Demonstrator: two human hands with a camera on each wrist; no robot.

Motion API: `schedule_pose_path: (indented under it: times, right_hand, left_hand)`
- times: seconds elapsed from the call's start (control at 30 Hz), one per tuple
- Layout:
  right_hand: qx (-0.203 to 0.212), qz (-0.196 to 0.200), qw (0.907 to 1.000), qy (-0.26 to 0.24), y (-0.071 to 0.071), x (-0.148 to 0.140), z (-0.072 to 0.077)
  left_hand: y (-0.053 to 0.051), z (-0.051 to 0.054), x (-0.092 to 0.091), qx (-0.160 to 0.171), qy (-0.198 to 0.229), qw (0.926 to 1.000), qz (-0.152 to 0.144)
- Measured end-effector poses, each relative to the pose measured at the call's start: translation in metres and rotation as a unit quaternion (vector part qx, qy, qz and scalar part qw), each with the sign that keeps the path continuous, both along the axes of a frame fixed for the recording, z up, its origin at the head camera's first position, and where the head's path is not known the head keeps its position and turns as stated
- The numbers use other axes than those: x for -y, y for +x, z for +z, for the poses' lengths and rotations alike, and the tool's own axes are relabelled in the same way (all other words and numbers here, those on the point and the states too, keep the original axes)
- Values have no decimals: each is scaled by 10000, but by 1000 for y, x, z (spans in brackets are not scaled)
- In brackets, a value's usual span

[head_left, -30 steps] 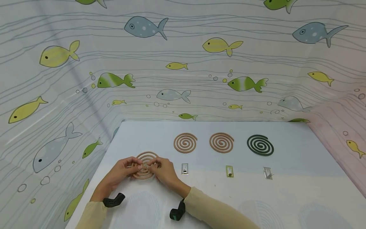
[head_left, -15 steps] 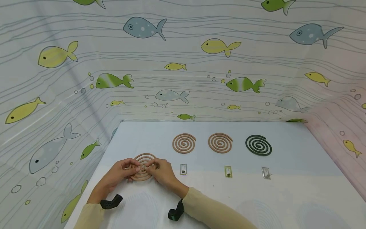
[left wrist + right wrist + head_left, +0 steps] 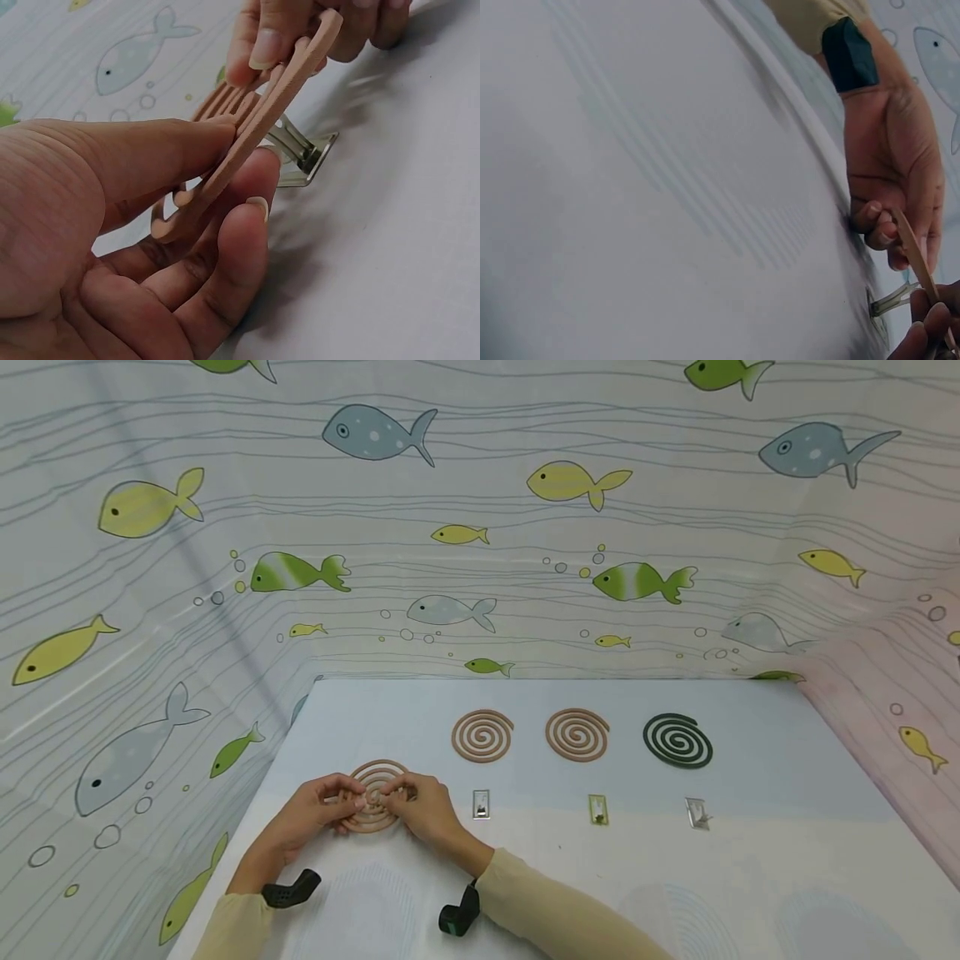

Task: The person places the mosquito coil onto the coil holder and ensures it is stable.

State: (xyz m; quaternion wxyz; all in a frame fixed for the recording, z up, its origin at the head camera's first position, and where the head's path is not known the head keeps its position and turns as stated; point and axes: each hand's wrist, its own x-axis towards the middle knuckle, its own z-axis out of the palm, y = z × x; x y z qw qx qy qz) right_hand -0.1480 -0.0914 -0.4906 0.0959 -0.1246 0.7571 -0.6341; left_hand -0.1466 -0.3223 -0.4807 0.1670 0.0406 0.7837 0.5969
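Head view — coil (image 3: 375, 816), table (image 3: 540, 885), fish-print walls (image 3: 450, 485)

booth-like workspace: fish-print walls (image 3: 480, 468) on three sides of white table (image 3: 585, 893)

Tan spiral coil (image 3: 251, 139), tilted, metal stand (image 3: 291, 142) beneath
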Motion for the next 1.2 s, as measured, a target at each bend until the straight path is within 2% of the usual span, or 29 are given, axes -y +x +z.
schedule_pose_path:
  times: [0.17, 0.43, 0.67, 0.97, 1.2]
  right_hand:
    - [-33, -3, 10000, 52, 1, -1, -2]
    - [70, 52, 10000, 11, 1, -1, -5]
    - [132, 74, 9997, -165, 0, -2, -7]
    - [324, 97, 9990, -287, 0, -1, -9]
    - [321, 138, 9988, -332, -1, -3, -8]
  left_hand:
    - [-1, -1, 1, 33, -10, 10000, 14]
    - [-2, 0, 0, 147, -81, 9997, -187]
    - [-2, 1, 0, 258, -125, 9996, -76]
    - [0, -2, 1, 113, -7, 9999, -127]
    - [0, 0, 1, 117, 21, 9999, -28]
